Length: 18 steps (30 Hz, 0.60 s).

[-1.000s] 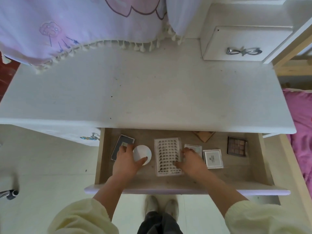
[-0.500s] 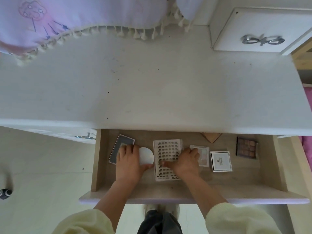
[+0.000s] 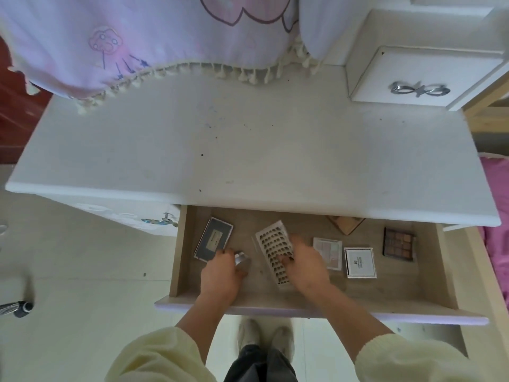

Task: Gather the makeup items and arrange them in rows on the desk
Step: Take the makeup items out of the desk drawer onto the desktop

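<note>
**Six makeup items in the open drawer, two of them in your hands**

Count six items in the drawer point(image 3: 303, 310), plus one wooden triangular piece point(image 3: 345, 225) at the back edge. From left to right they are one grey flat box point(image 3: 212, 241), one round compact point(image 3: 243, 261), one lash tray point(image 3: 272, 245), one pale palette point(image 3: 328, 250), one white square box point(image 3: 359, 262) and one brown eyeshadow palette point(image 3: 398, 244).

Your left hand point(image 3: 223, 274) curls around the round compact, which is turned edge-on and blurred, just beside the grey flat box. Your right hand point(image 3: 305, 263) holds the lash tray by its right side with the thumb on top. The tray sits skewed, and its many small dark lash clusters run in rows.

The grey flat box has a pale label and the white square box has dark print. Both are too small to read.

The desk point(image 3: 248, 147) above the drawer carries one small white drawer unit point(image 3: 399, 75) with a silver bow handle point(image 3: 420, 89), at its back right corner.
</note>
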Each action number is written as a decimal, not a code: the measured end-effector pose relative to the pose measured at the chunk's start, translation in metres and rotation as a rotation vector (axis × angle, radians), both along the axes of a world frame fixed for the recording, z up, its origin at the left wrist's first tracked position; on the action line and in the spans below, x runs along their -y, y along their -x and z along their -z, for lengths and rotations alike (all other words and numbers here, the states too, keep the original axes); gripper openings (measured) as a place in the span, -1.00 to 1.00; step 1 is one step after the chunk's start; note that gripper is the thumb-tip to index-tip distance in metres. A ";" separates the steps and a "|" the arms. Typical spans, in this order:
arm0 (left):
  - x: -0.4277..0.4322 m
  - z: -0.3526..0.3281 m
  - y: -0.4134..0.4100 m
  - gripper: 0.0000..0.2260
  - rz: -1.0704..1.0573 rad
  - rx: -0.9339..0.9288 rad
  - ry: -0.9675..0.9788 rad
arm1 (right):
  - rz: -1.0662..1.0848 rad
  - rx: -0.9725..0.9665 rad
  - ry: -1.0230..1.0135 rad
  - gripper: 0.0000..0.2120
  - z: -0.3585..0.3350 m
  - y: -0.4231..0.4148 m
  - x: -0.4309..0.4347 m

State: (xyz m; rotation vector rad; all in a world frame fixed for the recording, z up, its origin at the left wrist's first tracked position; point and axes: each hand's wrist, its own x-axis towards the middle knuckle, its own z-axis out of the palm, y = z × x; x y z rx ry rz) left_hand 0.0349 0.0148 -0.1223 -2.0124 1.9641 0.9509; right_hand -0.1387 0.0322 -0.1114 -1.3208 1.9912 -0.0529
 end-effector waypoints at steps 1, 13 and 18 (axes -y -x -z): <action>0.001 -0.006 -0.004 -0.59 -0.066 -0.031 -0.009 | -0.088 -0.034 0.017 -0.68 -0.008 0.000 0.001; 0.037 -0.124 -0.057 -0.63 -0.466 -0.389 0.174 | -0.272 0.088 0.235 -0.70 -0.151 -0.020 0.052; 0.084 -0.156 -0.096 -0.60 -0.577 -0.562 0.271 | -0.156 0.202 0.300 -0.64 -0.172 -0.055 0.102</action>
